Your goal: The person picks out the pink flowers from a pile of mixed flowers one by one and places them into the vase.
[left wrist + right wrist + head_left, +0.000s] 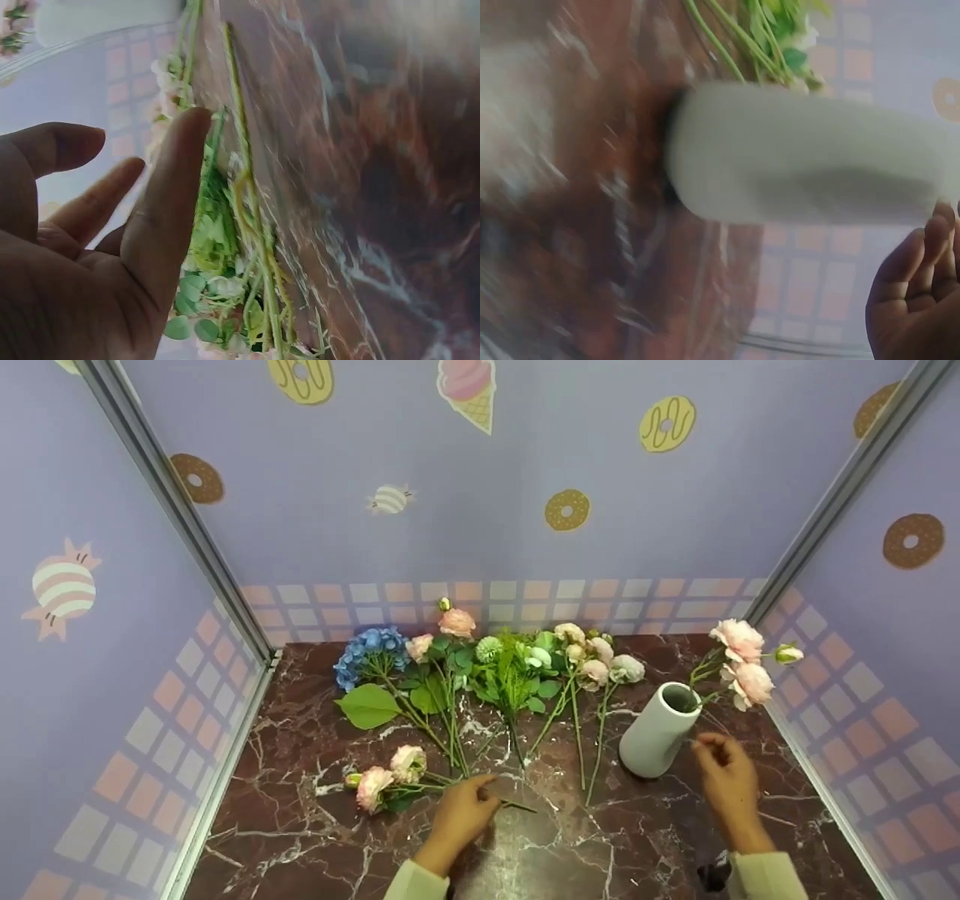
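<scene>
One vase (654, 739) holding pink flowers (750, 684) | left fingers (166, 199) apart, empty | right fingers (898, 264) loosely bent, empty

Lilac walls (480, 540) with donut prints (568, 523) box in a dark red marbled surface (300, 847), grey metal strips (206, 547) at its far corners, some glare (525, 851) near the front edge.

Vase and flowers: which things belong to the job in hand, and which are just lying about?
Probably in the job:
white vase
pink blooms standing in it
pink flower spray by the left hand

Lying untouched, perhaps for later:
blue hydrangea
green foliage
</scene>
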Action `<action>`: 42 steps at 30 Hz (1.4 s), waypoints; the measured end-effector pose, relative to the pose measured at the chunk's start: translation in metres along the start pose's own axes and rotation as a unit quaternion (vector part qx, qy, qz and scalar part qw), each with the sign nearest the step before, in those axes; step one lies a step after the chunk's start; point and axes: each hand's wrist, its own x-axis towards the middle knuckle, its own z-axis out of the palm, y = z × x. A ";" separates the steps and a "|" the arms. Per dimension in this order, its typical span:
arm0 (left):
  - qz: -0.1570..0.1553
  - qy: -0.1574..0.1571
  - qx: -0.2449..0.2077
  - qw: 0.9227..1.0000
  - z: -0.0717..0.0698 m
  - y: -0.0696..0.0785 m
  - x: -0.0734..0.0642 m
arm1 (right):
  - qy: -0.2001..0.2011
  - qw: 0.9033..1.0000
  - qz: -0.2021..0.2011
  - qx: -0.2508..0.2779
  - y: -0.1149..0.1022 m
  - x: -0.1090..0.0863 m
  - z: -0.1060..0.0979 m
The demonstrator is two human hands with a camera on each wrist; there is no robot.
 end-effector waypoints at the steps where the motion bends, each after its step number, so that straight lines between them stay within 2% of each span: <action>1: 0.005 0.009 0.022 1.000 0.005 -0.010 0.008 | -0.015 1.000 0.011 0.011 0.002 -0.005 0.003; 5: 0.023 0.053 0.074 0.996 0.024 -0.043 0.034 | -0.077 0.996 0.032 0.042 0.011 -0.026 0.020; 8: 0.017 0.079 0.087 0.993 0.029 -0.054 0.043 | -0.124 0.990 0.040 0.053 0.015 -0.040 0.031; 10: 0.007 0.086 0.093 0.992 0.027 -0.055 0.042 | -0.148 0.987 0.042 0.053 0.017 -0.048 0.036; 11: -0.007 0.084 0.097 0.992 0.024 -0.053 0.041 | -0.155 0.986 0.043 0.053 0.017 -0.051 0.038; 13: -0.017 0.087 0.108 0.990 0.024 -0.059 0.041 | -0.165 0.984 0.042 0.048 0.016 -0.055 0.041; 15: -0.016 0.099 0.124 0.987 0.022 -0.065 0.039 | -0.173 0.983 0.041 0.046 0.016 -0.057 0.042; 17: -0.017 0.113 0.122 0.986 0.017 -0.063 0.035 | -0.179 0.982 0.039 0.045 0.014 -0.058 0.043; 20: -0.037 0.121 0.119 0.985 0.001 -0.049 0.026 | -0.190 0.979 0.044 0.057 0.013 -0.059 0.043; 22: -0.071 0.117 0.097 0.986 -0.012 -0.040 0.020 | -0.195 0.978 0.044 0.064 0.013 -0.061 0.043; 24: -0.098 0.127 0.078 0.984 -0.014 -0.058 0.022 | -0.202 0.976 0.046 0.069 0.013 -0.062 0.044; 27: -0.133 0.149 0.035 0.979 -0.023 -0.067 0.017 | -0.214 0.973 0.045 0.066 0.013 -0.065 0.044; 29: -0.153 0.161 0.011 0.975 -0.028 -0.069 0.013 | -0.225 0.971 0.045 0.063 0.012 -0.066 0.044; 30: -0.165 0.161 0.001 0.973 -0.032 -0.063 0.009 | -0.231 0.970 0.045 0.061 0.012 -0.066 0.043; 31: -0.172 0.161 -0.010 0.972 -0.038 -0.054 0.005 | -0.236 0.969 0.045 0.059 0.012 -0.066 0.043; 33: -0.184 0.160 -0.033 0.969 -0.040 -0.056 0.003 | -0.247 0.966 0.043 0.057 0.013 -0.065 0.042; 35: -0.186 0.160 -0.037 0.969 -0.040 -0.063 0.003 | -0.257 0.964 0.044 0.057 0.013 -0.065 0.041; 37: -0.191 0.163 -0.039 0.967 -0.042 -0.064 0.000 | -0.267 0.961 0.044 0.057 0.014 -0.064 0.040; 40: -0.198 0.166 -0.032 0.966 -0.046 -0.063 -0.003 | -0.281 0.957 0.042 0.060 0.016 -0.063 0.039; 42: -0.208 0.168 -0.036 0.963 -0.051 -0.057 -0.006 | -0.290 0.954 0.037 0.061 0.017 -0.063 0.039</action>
